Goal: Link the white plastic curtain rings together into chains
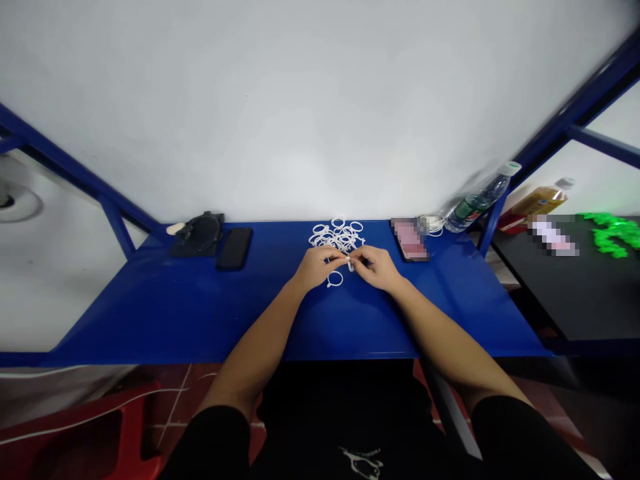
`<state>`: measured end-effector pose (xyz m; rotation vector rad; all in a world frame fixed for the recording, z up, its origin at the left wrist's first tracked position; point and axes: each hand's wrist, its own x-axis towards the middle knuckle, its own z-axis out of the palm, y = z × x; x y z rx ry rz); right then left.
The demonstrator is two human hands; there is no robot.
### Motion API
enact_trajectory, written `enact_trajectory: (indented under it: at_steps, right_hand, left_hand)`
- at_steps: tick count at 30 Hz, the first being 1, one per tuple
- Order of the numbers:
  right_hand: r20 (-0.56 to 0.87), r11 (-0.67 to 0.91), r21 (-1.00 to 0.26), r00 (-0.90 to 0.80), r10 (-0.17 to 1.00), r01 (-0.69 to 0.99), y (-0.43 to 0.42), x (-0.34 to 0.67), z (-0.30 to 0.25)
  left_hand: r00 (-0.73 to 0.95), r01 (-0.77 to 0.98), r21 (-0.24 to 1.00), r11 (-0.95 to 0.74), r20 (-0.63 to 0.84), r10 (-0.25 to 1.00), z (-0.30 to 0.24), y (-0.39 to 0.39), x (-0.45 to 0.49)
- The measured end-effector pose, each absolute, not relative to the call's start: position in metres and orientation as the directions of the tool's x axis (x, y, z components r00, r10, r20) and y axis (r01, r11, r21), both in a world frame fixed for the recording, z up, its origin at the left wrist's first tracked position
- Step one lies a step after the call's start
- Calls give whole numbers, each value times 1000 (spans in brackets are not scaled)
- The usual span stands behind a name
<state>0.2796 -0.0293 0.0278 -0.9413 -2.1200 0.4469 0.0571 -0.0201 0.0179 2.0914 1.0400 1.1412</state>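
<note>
My left hand (323, 267) and my right hand (374, 267) meet above the blue table (190, 313), fingertips pinched together on one small white plastic ring (351, 267). Most of that ring is covered by my fingers. Just below the left fingers a single white ring with a small knob (335, 279) lies on the table. Behind both hands sits a loose pile of several more white rings (340, 235), overlapping one another close to the wall.
Left of the hands lie a black phone (235, 249) and a dark object (203, 233). To the right are another phone (410, 240), a coiled white cable (433, 225) and a tilted clear bottle (483, 199). Blue metal posts (116, 227) flank the table. A red stool (131, 433) stands below.
</note>
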Motion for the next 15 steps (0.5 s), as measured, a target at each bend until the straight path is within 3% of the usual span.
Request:
enact_trajectory:
  at_steps: [3,8,15]
  right_hand:
    - [371,612,-523,-488,790,594,-26,286,33]
    - [154,585,-422,-581,799,692,-23,285,27]
    - [148,641,-525,-682,716,559,-28,268,13]
  left_hand:
    - [345,577,612,-541,419,840,18,-13,48]
    - [194,797,515,-316,277,941,15,-1,30]
    - [73,855,485,-186,243,967,8,4,21]
